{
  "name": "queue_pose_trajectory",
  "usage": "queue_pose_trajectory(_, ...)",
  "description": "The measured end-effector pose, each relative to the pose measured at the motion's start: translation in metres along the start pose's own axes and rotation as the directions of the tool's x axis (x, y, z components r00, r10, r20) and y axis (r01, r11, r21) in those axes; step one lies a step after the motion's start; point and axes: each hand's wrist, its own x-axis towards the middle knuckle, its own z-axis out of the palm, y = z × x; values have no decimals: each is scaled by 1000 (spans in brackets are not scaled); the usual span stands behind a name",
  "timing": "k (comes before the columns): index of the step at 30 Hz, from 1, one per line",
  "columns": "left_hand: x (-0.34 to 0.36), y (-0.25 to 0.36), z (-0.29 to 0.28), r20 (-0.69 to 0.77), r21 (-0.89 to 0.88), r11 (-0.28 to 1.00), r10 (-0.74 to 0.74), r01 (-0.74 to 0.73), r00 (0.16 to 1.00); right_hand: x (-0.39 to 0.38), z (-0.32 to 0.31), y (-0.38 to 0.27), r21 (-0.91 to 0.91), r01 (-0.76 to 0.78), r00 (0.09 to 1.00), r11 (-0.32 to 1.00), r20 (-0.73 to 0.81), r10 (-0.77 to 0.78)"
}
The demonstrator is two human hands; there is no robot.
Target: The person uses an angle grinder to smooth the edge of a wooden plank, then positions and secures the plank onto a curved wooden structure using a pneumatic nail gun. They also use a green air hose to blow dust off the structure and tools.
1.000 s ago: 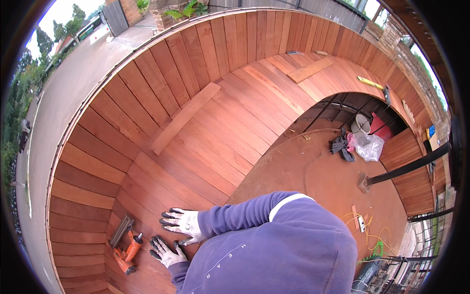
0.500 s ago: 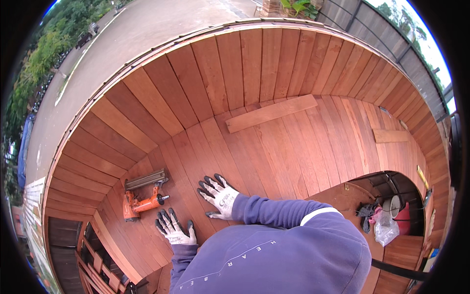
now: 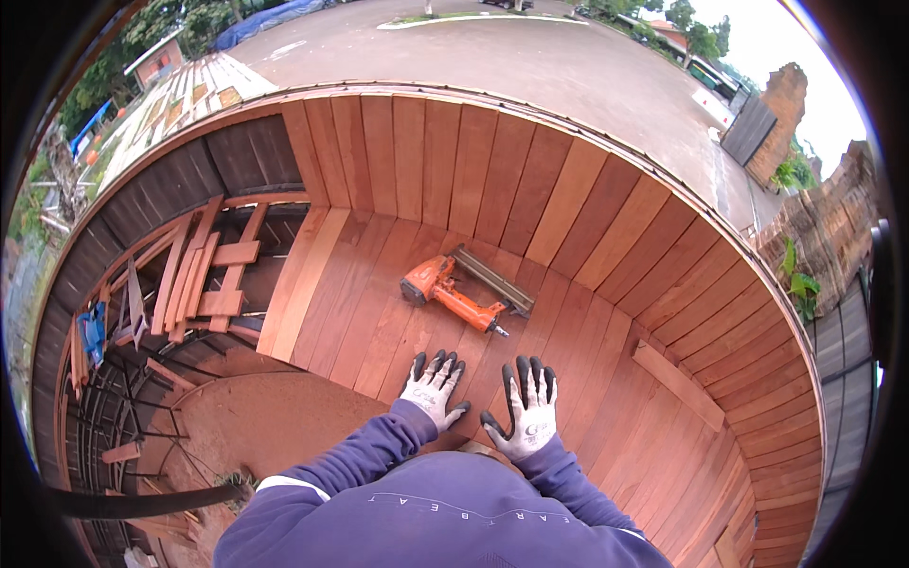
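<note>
My left hand (image 3: 434, 388), in a white work glove with dark fingertips, rests palm down on the reddish wooden planks (image 3: 365, 303), its fingers spread. Beside it my right hand (image 3: 526, 407), gloved alike, also lies flat with fingers apart. Neither one holds anything. Just beyond both hands an orange nail gun (image 3: 456, 295) lies on its side on the planks. Its long grey magazine (image 3: 492, 279) points to the far side, and the metal fitting at its handle end faces my right hand. The hands do not touch it.
A curved plank backrest (image 3: 559, 194) rises behind the seat. At right a loose board (image 3: 678, 385) lies against its foot. On the left, the planking ends at an open metal frame (image 3: 142, 398) with several cut boards (image 3: 194, 284) and a blue object (image 3: 92, 333) on it.
My view has swung to the left, so the nail gun now shows ahead of my hands instead of at the left. Both hands remain flat and spread on the planks.
</note>
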Motion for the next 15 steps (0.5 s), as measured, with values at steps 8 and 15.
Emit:
queue_pose_trajectory(8,-42,-25,3,-41,-95,992,84,-87,996,-4,80,-11,-221,2,974,975,220,48)
queue_pose_trajectory(15,-96,-76,-13,-58,-18,998,65,-66,996,-8,71,-53,-158,-29,991,987,121,49)
